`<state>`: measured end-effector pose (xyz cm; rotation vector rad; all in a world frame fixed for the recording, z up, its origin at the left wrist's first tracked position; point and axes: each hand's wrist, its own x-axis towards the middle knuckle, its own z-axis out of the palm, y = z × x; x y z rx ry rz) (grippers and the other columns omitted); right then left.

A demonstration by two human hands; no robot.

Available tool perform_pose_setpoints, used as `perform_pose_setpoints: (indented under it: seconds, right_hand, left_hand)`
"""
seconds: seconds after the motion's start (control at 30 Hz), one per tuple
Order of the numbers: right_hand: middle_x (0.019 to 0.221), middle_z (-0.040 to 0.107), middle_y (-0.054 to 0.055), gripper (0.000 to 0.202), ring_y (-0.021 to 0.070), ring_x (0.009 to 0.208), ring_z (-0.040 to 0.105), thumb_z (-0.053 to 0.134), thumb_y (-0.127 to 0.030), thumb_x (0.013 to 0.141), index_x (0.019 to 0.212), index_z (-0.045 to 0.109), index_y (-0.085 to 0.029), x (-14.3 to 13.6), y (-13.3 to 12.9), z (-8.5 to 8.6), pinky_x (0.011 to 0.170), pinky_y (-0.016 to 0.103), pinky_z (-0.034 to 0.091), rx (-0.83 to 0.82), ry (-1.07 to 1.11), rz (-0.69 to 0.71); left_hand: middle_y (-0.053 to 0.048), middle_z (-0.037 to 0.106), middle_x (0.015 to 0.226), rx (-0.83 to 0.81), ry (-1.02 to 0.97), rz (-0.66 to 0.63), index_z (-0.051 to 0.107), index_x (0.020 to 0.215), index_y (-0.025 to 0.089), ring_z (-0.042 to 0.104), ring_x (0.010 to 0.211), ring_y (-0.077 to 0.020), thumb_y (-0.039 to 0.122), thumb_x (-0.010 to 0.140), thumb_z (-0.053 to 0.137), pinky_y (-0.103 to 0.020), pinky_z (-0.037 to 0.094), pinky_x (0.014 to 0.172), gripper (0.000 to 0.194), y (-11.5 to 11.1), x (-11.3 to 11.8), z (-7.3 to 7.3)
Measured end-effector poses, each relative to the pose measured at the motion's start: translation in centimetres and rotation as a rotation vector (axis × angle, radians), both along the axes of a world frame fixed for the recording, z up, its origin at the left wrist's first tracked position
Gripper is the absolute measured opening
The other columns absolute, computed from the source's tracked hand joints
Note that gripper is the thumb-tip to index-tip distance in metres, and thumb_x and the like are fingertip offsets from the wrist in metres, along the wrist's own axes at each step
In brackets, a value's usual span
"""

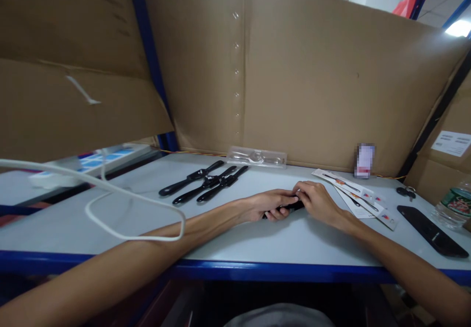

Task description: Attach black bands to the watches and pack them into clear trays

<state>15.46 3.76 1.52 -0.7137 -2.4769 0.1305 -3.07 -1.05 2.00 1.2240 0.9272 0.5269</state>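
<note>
Both hands are closed on a black spokeshave (299, 204), held low over the middle of the table; most of it is hidden by the fingers. My left hand (268, 203) wraps round its left part. At its right part, the bent fingers of my right hand (317, 200) pinch it, close to the left fingertips. To the left lie three similar black spokeshaves, slanted side by side: one at the far left (191, 177), one in the middle (206, 185) and one nearest my left hand (222, 184). Printed cards (362, 200) lie fanned out beyond my right hand.
A clear plastic blister shell (256, 157) rests at the table's back, against the cardboard wall (312, 82). Right are a black phone (432, 231), keys (406, 191), a plastic bottle (455, 204) and a blurred upright object (364, 161). A white cable (136, 238) loops over my left forearm.
</note>
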Motion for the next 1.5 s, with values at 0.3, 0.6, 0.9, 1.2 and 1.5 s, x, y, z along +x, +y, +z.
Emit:
perform_pose_setpoints:
  seconds: [0.3,0.6,0.9,1.2,1.5]
  right_hand:
    - [0.076,0.065,0.004,0.013,0.0150,0.071,0.056,0.062,-0.010,0.083,0.081,0.072,-0.016,0.3,-0.5,1.4,0.068,0.026,0.039,-0.050,-0.034,0.054]
    - [0.075,0.067,0.002,0.012,0.0132,0.069,0.056,0.063,-0.010,0.085,0.082,0.072,-0.016,0.3,0.0,1.0,0.067,0.025,0.038,-0.134,0.017,0.057]
    - [0.067,0.064,0.000,0.010,0.0116,0.061,0.054,0.063,-0.012,0.083,0.078,0.070,-0.016,0.2,0.6,0.9,0.061,0.023,0.038,-0.278,0.056,0.095]
    - [0.068,0.063,-0.001,0.010,0.0119,0.062,0.053,0.062,-0.017,0.086,0.077,0.062,-0.017,0.3,0.0,1.1,0.061,0.024,0.036,-0.214,0.017,0.009]
    - [0.077,0.061,0.006,0.017,0.0173,0.070,0.052,0.050,-0.023,0.097,0.084,0.059,-0.018,0.4,-0.6,0.7,0.064,0.028,0.030,0.118,-0.228,-0.094]
  left_hand:
    - [0.009,0.033,0.057,0.002,-0.009,0.023,0.049,0.109,0.022,0.017,0.040,-0.0038,0.047,0.091,0.055,-0.013,0.010,0.037,0.032,-0.1,0.0,0.1]
    - [0.007,0.037,0.059,-0.040,-0.040,0.011,0.044,0.092,0.023,0.018,0.039,-0.0039,0.029,0.089,0.049,-0.012,0.012,0.035,0.009,0.5,-0.3,-0.6]
    - [0.008,0.035,0.060,-0.012,-0.009,-0.040,0.045,0.101,0.023,0.018,0.039,-0.0036,0.023,0.087,0.054,-0.014,0.009,0.036,0.017,0.4,-0.4,-0.6]
    - [0.008,0.034,0.058,-0.023,0.004,-0.006,0.044,0.099,0.023,0.017,0.039,-0.0041,0.023,0.089,0.050,-0.014,0.009,0.037,0.011,0.0,-0.1,0.1]
    - [0.007,0.036,0.058,-0.013,0.013,0.008,0.045,0.094,0.023,0.017,0.038,-0.0040,0.022,0.090,0.046,-0.015,0.008,0.036,0.004,-0.1,0.0,0.1]
